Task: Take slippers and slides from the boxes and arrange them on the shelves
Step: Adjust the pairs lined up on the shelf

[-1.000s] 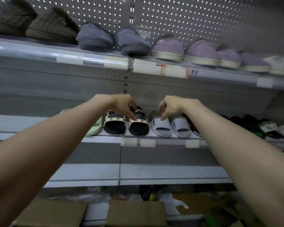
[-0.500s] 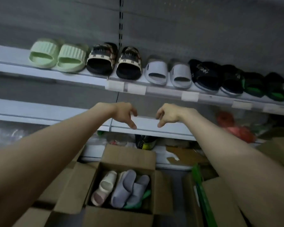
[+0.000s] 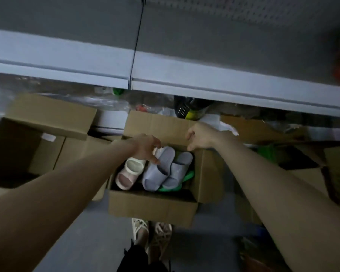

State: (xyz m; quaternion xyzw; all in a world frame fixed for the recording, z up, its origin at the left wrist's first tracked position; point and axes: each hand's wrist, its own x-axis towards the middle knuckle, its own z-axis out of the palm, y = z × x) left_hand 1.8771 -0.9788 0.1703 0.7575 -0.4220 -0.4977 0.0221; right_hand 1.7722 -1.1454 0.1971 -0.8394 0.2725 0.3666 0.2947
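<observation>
Arms now lowered to box (image 3: 151, 205): left hand (image 3: 145, 148), right hand (image 3: 199, 138) loosely curled, empty; pick-up step, next likely gripping grey slides (image 3: 158, 169).

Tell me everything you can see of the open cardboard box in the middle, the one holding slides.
The cardboard box is plain brown corrugated card, open on top with its flaps spread outward. It stands on the grey floor below the lowest shelf. Inside lie a grey pair of slides, a cream-and-pink slide and something green underneath. The left hand hangs over the slides and the right hand is at the back rim; contact is unclear.
</observation>
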